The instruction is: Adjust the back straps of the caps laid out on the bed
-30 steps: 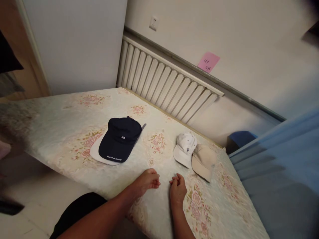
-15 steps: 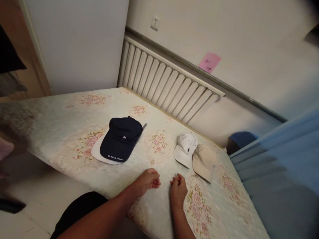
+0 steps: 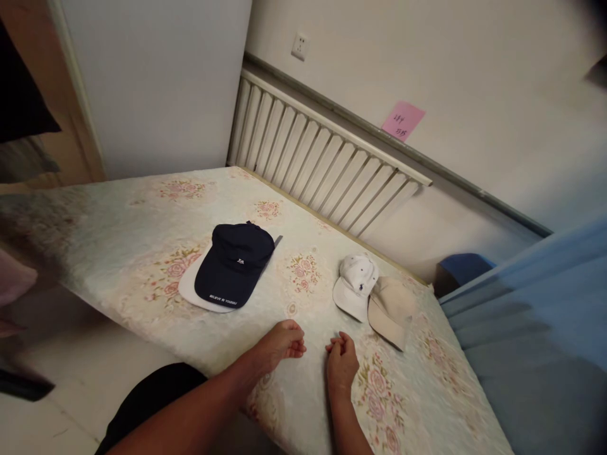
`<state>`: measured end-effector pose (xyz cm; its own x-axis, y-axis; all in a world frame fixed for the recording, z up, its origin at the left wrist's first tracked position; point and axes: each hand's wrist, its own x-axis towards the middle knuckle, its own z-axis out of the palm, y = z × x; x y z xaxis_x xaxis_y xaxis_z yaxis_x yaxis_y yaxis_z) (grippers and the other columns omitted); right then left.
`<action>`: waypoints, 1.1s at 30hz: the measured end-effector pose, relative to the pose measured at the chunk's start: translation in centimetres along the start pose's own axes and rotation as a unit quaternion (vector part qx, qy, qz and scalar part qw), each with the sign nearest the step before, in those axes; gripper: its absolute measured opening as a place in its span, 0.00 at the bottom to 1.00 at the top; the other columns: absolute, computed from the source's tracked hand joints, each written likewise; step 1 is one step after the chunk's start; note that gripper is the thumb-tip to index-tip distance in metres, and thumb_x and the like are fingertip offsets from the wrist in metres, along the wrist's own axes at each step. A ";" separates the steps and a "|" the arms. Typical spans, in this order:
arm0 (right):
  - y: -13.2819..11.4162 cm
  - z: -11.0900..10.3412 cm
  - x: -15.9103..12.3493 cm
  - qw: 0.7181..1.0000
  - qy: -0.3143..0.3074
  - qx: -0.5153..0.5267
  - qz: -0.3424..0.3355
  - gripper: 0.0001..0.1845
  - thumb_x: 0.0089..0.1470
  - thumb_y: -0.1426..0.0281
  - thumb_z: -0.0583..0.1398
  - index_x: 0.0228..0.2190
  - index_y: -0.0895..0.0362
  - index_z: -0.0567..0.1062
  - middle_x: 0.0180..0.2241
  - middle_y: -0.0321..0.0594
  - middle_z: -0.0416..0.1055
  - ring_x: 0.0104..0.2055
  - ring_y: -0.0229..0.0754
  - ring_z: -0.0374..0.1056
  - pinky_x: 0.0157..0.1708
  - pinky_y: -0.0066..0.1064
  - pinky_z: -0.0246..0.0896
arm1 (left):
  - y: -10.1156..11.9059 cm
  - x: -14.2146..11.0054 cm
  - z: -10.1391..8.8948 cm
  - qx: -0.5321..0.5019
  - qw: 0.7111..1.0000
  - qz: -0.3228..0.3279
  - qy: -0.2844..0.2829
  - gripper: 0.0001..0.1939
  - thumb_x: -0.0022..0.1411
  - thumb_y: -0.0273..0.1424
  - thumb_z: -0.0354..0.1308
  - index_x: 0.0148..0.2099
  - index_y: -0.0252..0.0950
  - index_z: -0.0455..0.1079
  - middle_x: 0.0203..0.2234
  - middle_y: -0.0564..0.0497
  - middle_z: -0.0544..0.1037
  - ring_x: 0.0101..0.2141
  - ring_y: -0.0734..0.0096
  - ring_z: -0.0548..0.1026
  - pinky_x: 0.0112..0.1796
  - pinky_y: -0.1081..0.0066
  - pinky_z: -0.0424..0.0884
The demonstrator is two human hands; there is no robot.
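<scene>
My left hand (image 3: 279, 344) rests on the floral mattress (image 3: 118, 234) near its front edge, fingers curled loosely with nothing in them. My right hand (image 3: 341, 363) lies just to its right, fingers curled too and holding nothing. A navy cap (image 3: 234, 265) lies on top of a white cap (image 3: 190, 292) beyond my left hand. A white cap (image 3: 353, 284) and a beige cap (image 3: 391, 306) lie side by side, touching, just beyond my right hand.
A white radiator (image 3: 317, 164) runs along the wall behind the mattress, with a pink note (image 3: 403, 120) and a wall socket (image 3: 299, 45) above it. Blue fabric (image 3: 535, 316) hangs at the right, a blue bin (image 3: 462, 268) beside it. Pale floor tiles (image 3: 71, 379) lie at the left.
Both hands stay still on the mattress. Only the camera has shifted slightly, moving everything a little to the right in view.
</scene>
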<state>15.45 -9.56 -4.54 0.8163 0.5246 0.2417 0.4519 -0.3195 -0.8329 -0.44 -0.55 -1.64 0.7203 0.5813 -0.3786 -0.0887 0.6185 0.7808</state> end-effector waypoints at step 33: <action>-0.5 -0.2 0.0 0.999 0.012 -0.029 0.000 0.17 0.48 0.66 0.51 0.39 0.58 0.71 0.28 0.40 0.74 0.26 0.41 0.70 0.33 0.32 0.62 | 1.0 -1.4 -1.5 -0.003 1.000 0.010 0.022 0.10 0.45 0.31 0.58 0.30 0.36 0.60 0.23 0.53 0.71 0.27 0.70 0.73 0.35 0.68 0.69</action>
<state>15.31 -9.55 -4.04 0.8249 0.5052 0.2536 0.4710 -0.3663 -0.8025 -2.60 0.08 -1.04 0.6876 0.6157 -0.3849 -0.1062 0.6097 0.7855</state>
